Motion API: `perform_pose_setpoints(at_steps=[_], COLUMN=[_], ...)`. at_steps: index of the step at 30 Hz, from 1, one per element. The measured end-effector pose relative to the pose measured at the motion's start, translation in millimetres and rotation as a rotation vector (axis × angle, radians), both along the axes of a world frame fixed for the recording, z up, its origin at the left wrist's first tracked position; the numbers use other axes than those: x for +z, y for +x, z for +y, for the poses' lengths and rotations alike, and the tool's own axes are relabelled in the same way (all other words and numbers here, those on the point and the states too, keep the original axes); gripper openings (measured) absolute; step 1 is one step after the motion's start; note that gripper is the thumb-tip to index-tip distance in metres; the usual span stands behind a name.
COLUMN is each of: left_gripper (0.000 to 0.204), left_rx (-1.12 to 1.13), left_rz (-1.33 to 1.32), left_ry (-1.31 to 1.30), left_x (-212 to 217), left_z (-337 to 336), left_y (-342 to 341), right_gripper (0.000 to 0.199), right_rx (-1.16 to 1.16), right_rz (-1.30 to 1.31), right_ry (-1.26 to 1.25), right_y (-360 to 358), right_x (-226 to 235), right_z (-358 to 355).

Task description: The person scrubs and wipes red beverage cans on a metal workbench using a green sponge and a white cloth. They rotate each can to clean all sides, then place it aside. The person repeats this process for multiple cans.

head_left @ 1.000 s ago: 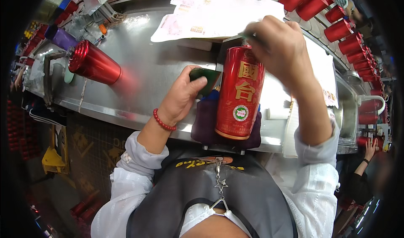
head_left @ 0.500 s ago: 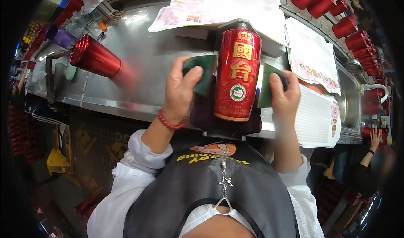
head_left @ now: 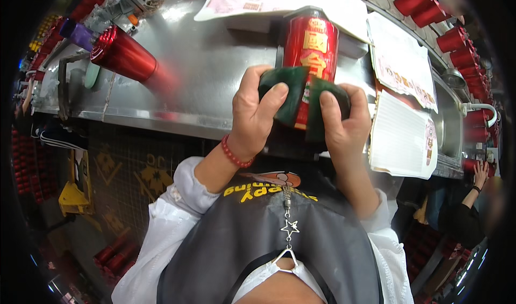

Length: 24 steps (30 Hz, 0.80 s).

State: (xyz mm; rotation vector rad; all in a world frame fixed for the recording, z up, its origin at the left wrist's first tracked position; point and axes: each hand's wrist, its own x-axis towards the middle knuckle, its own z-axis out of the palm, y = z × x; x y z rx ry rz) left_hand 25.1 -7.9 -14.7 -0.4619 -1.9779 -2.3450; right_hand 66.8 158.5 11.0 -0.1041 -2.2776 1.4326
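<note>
A glossy red bottle (head_left: 327, 43) with gold lettering lies in front of me on a stand, its neck pointing away. My left hand (head_left: 252, 108) is closed on a flat dark green scraper (head_left: 287, 106), thumb on top. Another green scraper (head_left: 320, 116) is gripped by my right hand (head_left: 344, 122). Both scrapers lie over the lower half of the bottle, their inner edges close together near its centre line. They hide most of the round green-and-white emblem and the lower lettering.
Stacks of printed label sheets (head_left: 400, 137) lie right and beyond the bottle. On the metal counter (head_left: 183, 40) at left rests a plain red bottle (head_left: 123, 54). A sink (head_left: 449, 118) is at far right, with several red bottles (head_left: 427, 5) behind. Another person's hand (head_left: 480, 175) shows at right.
Both hands have moved inward with the green scrapers, from beside the bottle to over its lower half. The view has shifted slightly.
</note>
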Motion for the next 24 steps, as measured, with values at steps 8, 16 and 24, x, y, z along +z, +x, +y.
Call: perform_pose_setpoints(at_steps=[8, 16, 24], left_gripper=[0.024, 0.025, 0.026], left_rx=[-0.015, -0.106, -0.078], left_rz=[-0.06, -0.194, -0.185], left_ry=[0.095, 0.291, 0.087], left_x=[3.9, -13.9, -35.9], left_z=[7.8, 0.2, -24.0], left_y=[-26.6, -29.2, -35.7], right_gripper=[0.021, 0.023, 0.021], right_rx=[0.026, 0.117, 0.122], right_rz=[-0.048, -0.117, -0.045], right_ry=[-0.45, -0.741, -0.38], right_y=[-40.7, -39.8, -40.4], right_x=[2.1, -28.8, -12.7], right_z=[21.2, 30.5, 45.9])
